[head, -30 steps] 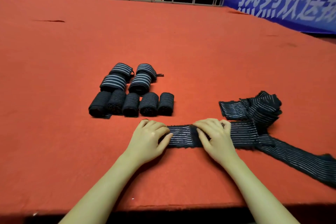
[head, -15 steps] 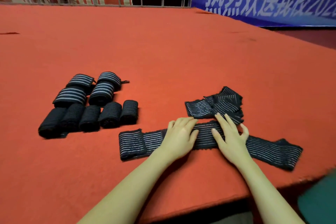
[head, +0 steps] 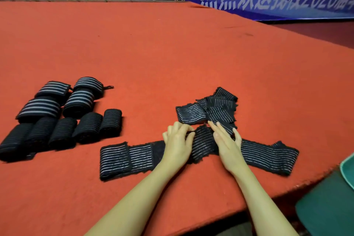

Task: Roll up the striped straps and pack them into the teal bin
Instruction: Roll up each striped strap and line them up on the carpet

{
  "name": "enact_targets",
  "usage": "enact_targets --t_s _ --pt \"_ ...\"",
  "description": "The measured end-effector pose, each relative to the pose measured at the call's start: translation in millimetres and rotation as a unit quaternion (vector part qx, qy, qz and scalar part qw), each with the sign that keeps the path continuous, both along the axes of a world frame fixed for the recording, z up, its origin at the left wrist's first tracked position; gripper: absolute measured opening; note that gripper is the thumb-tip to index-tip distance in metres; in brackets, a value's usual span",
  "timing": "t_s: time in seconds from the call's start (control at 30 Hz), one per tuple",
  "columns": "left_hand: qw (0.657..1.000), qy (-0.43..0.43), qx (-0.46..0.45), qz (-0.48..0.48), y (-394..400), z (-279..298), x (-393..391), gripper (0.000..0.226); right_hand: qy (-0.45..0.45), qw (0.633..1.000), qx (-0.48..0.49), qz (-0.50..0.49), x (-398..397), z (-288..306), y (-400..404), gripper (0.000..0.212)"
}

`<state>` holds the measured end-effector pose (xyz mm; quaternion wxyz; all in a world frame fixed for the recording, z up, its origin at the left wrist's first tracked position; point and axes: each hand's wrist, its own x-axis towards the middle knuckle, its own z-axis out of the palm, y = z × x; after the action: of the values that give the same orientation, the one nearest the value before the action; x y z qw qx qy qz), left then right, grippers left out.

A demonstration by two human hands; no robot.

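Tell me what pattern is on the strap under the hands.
Dark strap with thin pale lengthwise stripes, seen in the head view.

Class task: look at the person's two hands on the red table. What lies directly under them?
Both the left hand and right hand lie on the middle of a flat striped strap, its ends showing either side. The part beneath the palms is covered.
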<state>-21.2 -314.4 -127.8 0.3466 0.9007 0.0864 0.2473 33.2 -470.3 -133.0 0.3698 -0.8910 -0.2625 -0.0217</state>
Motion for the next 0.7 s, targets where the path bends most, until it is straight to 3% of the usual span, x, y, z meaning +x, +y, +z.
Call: enact_targets --t_s 0.2,0.27,0.37,0.47,0.53,0.63,0.7 --pt "0.996 0.001 -0.073 0.048 28 1 -13 0.015 -0.045 0.993 -0.096 -0.045 5 -4 -3 0.059" --pt "0.997 0.016 -0.065 0.044 34 4 -18 0.040 -0.059 0.987 -0.136 -0.058 3 -6 0 0.067" --pt "0.997 0.068 0.025 -0.002 34 4 -20 0.070 -0.088 0.975 -0.187 -0.077 -4 -10 2 0.084" --pt "0.993 0.082 0.076 -0.023 31 0 -16 0.049 -0.103 0.972 -0.182 -0.106 -4 -11 3 0.080" --pt "0.995 0.056 0.077 -0.006 29 2 -13 0.029 -0.136 0.967 -0.183 -0.114 -2 -11 5 0.064" --pt "0.998 0.013 0.065 -0.001 28 4 -11 0.023 -0.219 0.956 -0.153 -0.119 -5 -14 6 0.034" --pt "0.999 -0.012 0.047 0.005 29 4 -14 0.023 -0.260 0.951 -0.112 -0.127 -6 -15 7 0.028"
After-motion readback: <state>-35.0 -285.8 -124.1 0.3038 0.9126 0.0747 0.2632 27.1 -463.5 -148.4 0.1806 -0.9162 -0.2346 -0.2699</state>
